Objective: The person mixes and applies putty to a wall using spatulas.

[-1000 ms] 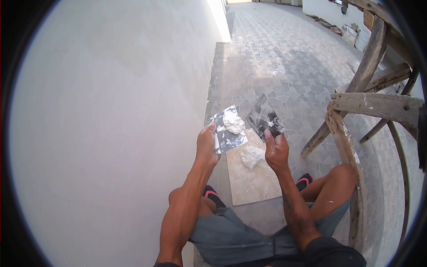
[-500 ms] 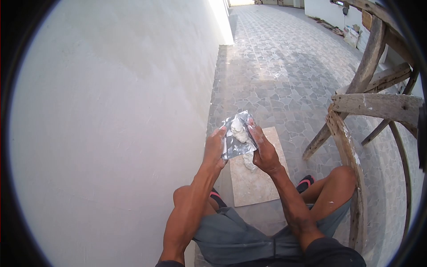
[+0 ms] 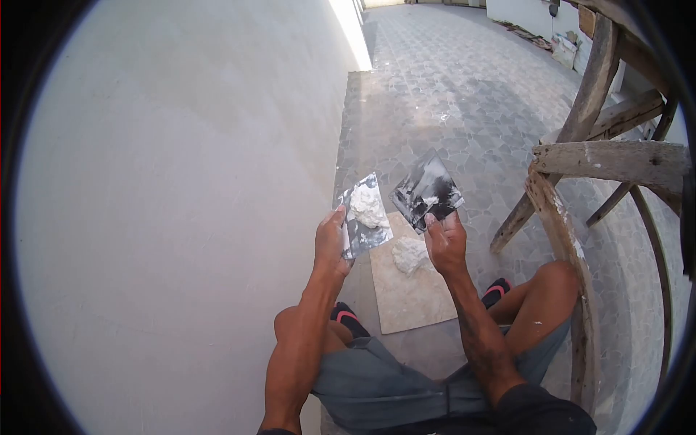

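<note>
My left hand point(image 3: 333, 235) is closed on the edge of a flat metal plastering blade point(image 3: 357, 243), which carries a lump of white putty point(image 3: 368, 205). To its right, my right hand point(image 3: 445, 243) grips a second, dark metal plastering blade point(image 3: 428, 190), thumb on top, with white smears and a small dab across its face. The two blades are apart. Below them, more white putty point(image 3: 410, 255) lies in a heap on a beige tile board point(image 3: 413, 297) on the floor between my feet.
A smooth grey-white wall point(image 3: 181, 217) rises close on my left. A rough wooden trestle point(image 3: 558, 210) stands close on my right, beside my knee. Stone-patterned paving point(image 3: 464, 109) runs ahead, with debris point(image 3: 562, 51) by the far right wall.
The two blades were together and have separated. My right hand has turned its blade outward and to the right; my left has shifted slightly left with the putty-loaded blade.
</note>
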The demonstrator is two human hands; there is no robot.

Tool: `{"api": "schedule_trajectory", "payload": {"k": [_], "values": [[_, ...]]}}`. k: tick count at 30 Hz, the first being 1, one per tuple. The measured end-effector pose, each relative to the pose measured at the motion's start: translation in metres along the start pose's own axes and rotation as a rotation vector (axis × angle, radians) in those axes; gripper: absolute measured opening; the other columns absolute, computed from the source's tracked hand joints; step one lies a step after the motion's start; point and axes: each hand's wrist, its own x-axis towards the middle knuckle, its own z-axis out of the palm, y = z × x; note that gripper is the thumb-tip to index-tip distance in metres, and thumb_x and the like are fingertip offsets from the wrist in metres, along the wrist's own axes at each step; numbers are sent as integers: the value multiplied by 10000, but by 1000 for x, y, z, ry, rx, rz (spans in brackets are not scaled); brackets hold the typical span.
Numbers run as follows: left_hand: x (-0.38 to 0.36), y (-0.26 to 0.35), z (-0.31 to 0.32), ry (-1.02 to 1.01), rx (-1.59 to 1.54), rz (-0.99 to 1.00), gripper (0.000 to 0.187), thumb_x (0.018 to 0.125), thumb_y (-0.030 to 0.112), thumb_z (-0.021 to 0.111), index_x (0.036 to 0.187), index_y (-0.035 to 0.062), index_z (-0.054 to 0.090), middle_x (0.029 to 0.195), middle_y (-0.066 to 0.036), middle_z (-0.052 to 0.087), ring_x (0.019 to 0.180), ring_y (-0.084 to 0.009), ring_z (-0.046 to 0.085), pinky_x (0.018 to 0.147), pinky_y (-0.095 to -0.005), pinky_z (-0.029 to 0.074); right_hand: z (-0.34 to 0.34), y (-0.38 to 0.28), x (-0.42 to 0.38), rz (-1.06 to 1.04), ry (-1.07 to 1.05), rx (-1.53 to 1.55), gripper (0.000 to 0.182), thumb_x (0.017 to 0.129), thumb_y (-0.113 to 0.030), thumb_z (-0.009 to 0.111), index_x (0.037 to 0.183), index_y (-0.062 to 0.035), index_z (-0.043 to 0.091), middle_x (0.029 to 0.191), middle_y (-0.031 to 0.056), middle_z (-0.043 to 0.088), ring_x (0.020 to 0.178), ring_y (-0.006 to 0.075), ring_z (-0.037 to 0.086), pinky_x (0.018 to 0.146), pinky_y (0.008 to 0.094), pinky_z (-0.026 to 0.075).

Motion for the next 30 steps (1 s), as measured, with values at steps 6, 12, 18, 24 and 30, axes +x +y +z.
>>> {"api": "schedule_trajectory", "payload": {"k": [6,12,18,24,30], "values": [[-16,12,16,-64,17,-42,349,1029,165,342,1258,-72,454,1137,-195,609,983,-275,675,849,-408,593,33,-44,1,-301,-230,-535,658,819,156,446,1453,37,316,1389,264,472,1194,298,564,993,302,417],[-11,11,11,-19,-37,-66,275,1021,157,401,1169,-50,505,1041,-149,619,886,-232,672,792,-376,586,54,-46,12,-562,-406,-526,791,728,224,487,1462,1,294,1501,267,320,1395,417,323,1138,441,317],[1,10,-6,22,60,-54,248,1016,158,435,1129,-46,521,999,-129,621,839,-213,672,739,-359,592,41,-6,6,-500,-394,-575,821,691,230,458,1460,-11,299,1491,280,324,1387,429,327,1133,452,327],[-2,6,-5,35,84,16,271,1016,153,421,1166,-56,505,1038,-146,625,873,-222,683,760,-357,603,-14,43,-7,-232,-340,-661,737,711,177,411,1427,7,368,1421,280,427,1330,389,429,1089,405,370],[1,-3,-14,73,33,132,283,1014,163,422,1177,-46,521,1070,-140,628,888,-222,676,784,-361,582,-52,80,-10,124,3,70,488,895,37,448,1383,30,431,1266,96,582,1131,219,577,1028,340,405]]}}
